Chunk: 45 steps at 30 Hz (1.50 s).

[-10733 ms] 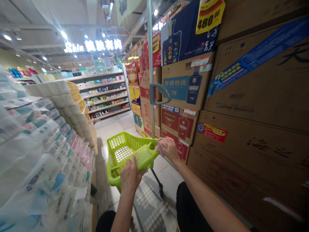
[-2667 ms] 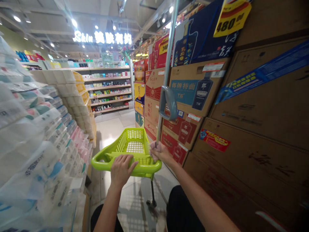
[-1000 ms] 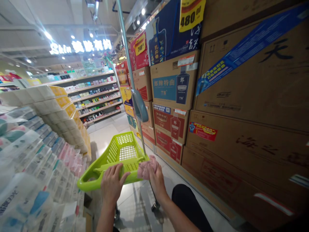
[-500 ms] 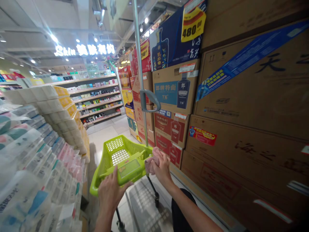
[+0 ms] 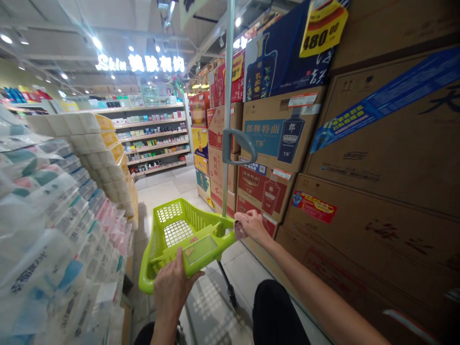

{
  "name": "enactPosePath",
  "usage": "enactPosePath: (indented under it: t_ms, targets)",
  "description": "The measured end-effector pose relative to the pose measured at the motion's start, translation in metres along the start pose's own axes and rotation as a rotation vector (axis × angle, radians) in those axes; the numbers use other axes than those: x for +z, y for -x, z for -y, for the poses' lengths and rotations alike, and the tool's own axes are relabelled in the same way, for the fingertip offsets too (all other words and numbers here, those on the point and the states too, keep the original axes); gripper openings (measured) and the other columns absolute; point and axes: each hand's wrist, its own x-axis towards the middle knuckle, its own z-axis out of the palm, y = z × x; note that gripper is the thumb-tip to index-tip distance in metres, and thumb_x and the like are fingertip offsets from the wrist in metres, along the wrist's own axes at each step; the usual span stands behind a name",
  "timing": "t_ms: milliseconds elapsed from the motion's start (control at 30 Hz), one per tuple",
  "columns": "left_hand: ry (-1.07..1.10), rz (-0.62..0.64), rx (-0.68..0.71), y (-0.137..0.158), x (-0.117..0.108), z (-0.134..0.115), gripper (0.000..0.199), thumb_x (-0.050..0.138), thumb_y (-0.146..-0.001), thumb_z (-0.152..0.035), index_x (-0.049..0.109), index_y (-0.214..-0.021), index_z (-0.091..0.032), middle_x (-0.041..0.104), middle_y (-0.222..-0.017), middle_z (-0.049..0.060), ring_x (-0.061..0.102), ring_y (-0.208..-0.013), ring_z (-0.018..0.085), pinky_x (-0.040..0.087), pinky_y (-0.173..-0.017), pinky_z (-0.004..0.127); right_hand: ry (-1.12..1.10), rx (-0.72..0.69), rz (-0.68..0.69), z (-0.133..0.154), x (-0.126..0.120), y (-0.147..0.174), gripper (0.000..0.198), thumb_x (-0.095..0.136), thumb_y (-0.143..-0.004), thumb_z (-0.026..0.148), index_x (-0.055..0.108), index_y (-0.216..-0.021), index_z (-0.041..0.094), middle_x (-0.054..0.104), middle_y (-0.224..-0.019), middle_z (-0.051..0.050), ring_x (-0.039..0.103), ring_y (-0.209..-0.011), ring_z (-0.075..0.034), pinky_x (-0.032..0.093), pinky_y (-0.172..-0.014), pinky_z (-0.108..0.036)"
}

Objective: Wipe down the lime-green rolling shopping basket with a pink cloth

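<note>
A lime-green shopping cart [image 5: 158,282] with a perforated basket stands low in front of me. My left hand [image 5: 172,285] grips the near handle bar, left of a clear label panel [image 5: 200,249]; its fingers lie over the bar and the thumb points right. My right hand [image 5: 253,225] is closed on a pink cloth [image 5: 240,227], which touches the cart's right corner. Part of the cloth is hidden under the fingers. Beside that corner rises a metal pole [image 5: 229,96] with a grey loop handle [image 5: 244,146] on it.
Stacked liquor cartons [image 5: 268,189] and large brown boxes [image 5: 366,201] line the right side. Packs of tissue [image 5: 72,215] are piled on the left. Ahead, a tiled aisle [image 5: 168,184] leads to shelves of small goods [image 5: 154,143]. My dark-clothed knee [image 5: 276,311] shows below.
My right hand and the cloth have moved right, out to the cart's corner. My left hand stays on the handle bar. The view has shifted slightly left.
</note>
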Motion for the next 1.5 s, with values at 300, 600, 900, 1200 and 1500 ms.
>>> enactPosePath:
  t_ms: [300,600,900,1200,1500]
  targets:
    - [0.048,-0.006,0.007,0.010,-0.001,0.003,0.069,0.055,-0.083,-0.061,0.055,-0.133,-0.013,0.074,-0.093,0.012,0.068,-0.084,0.026,0.046,-0.078,0.035,0.093,-0.229,0.108,0.014,-0.003,0.018,0.031,0.048,-0.087,0.025,0.070,-0.108,0.025,0.063,-0.104,-0.008,0.047,-0.101,-0.025,0.038,-0.090,-0.041]
    - [0.040,-0.046,-0.007,0.015,-0.005,0.000,0.064,0.054,-0.085,-0.056,0.055,-0.132,-0.012,0.072,-0.090,0.011,0.066,-0.082,0.025,0.044,-0.078,0.037,0.167,-0.249,0.176,0.030,-0.015,0.006,0.025,0.053,-0.082,0.020,0.071,-0.100,0.023,0.068,-0.100,-0.008,0.054,-0.094,-0.024,0.040,-0.089,-0.039]
    - [0.093,0.005,-0.017,0.008,-0.015,-0.014,0.074,0.056,-0.083,-0.060,0.047,-0.139,-0.013,0.072,-0.092,0.011,0.064,-0.086,0.028,0.043,-0.080,0.040,-0.145,-0.325,-0.113,0.028,0.001,0.050,0.039,0.045,-0.084,0.022,0.066,-0.117,0.023,0.062,-0.126,-0.005,0.045,-0.127,-0.024,0.028,-0.115,-0.045]
    - [0.060,0.145,0.146,0.003,-0.006,0.025,0.010,0.061,-0.081,-0.028,0.065,-0.089,-0.024,0.073,-0.083,0.003,0.067,-0.083,0.023,0.047,-0.077,0.034,-0.501,0.155,-0.409,0.076,0.058,0.096,0.048,0.037,-0.095,0.037,0.052,-0.138,0.021,0.012,-0.162,-0.004,0.016,-0.149,-0.025,0.017,-0.122,-0.046]
    - [0.084,0.131,0.135,0.005,-0.001,-0.001,0.021,0.057,-0.073,-0.011,0.064,-0.088,-0.024,0.073,-0.083,0.001,0.068,-0.083,0.021,0.046,-0.076,0.031,-0.804,0.373,-0.533,0.053,0.050,0.034,0.054,0.043,-0.088,0.049,0.056,-0.130,0.018,0.047,-0.142,-0.013,0.042,-0.137,-0.026,0.037,-0.112,-0.039]
